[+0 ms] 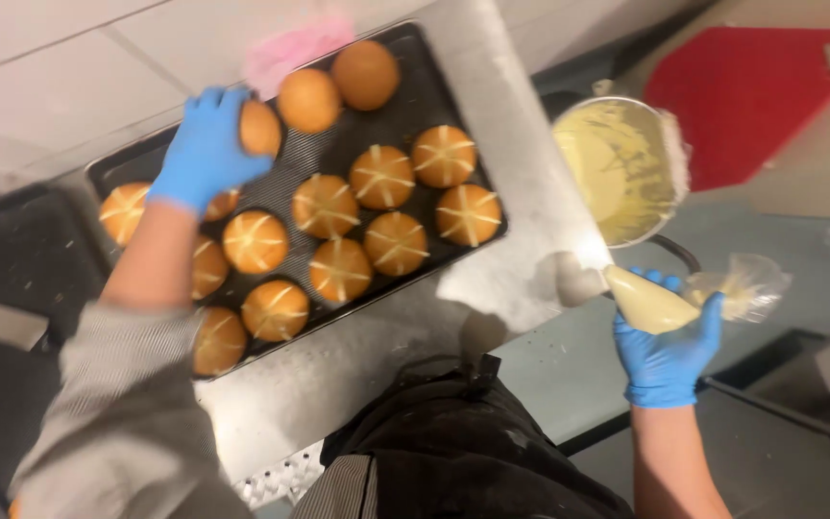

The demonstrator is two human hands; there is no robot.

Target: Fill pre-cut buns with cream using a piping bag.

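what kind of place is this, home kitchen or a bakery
Most likely a bakery or commercial kitchen. A large black baking tray holds many buns, most piped with pale crosses. The gloved left hand grips a plain bun, the gloved right hand a piping bag, beside a metal bowl of batter.

1. Left hand (206,146) covers part of one bun (259,128).
2. Forearm hides buns on the tray's (415,91) left side.
3. Pink thing (292,48) blurred, unidentifiable.
4. Red board (742,91) cut by top edge.
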